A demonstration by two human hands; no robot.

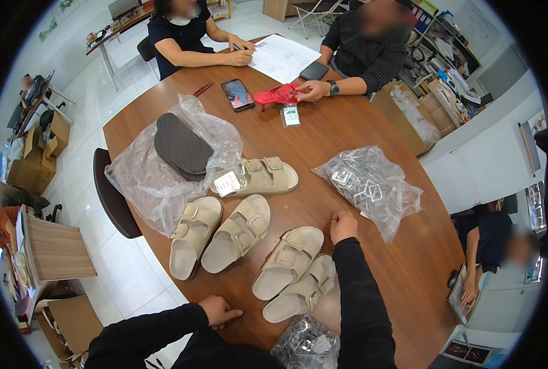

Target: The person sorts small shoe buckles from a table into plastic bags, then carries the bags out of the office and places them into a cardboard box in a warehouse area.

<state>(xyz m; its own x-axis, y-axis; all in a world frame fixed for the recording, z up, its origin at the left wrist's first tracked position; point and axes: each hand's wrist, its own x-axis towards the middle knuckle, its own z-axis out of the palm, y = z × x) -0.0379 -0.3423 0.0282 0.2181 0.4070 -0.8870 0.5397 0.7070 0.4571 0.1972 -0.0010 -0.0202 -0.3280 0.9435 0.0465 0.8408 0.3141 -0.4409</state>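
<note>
My left hand [218,312] rests at the near table edge with its fingers curled in; nothing shows in it. Right of centre, my right hand [343,227] lies on the table in a loose fist, also without a visible thing. It is nearest to a beige two-buckle sandal [288,262], whose mate [301,289] leans beside it. Another beige pair, a left sandal [195,237] and a right sandal [237,234], stands ahead of my left hand. Beyond them is a single beige sandal [264,175] with a white tag, partly under plastic.
Dark brown soles [183,146] lie on a clear plastic bag [144,178]. Bags of metal buckles [372,187] and small clear parts [306,343] lie on the wooden table [403,264]. Across it, one person writes on papers [283,56]; another touches a red sandal [278,94] near a phone [237,95].
</note>
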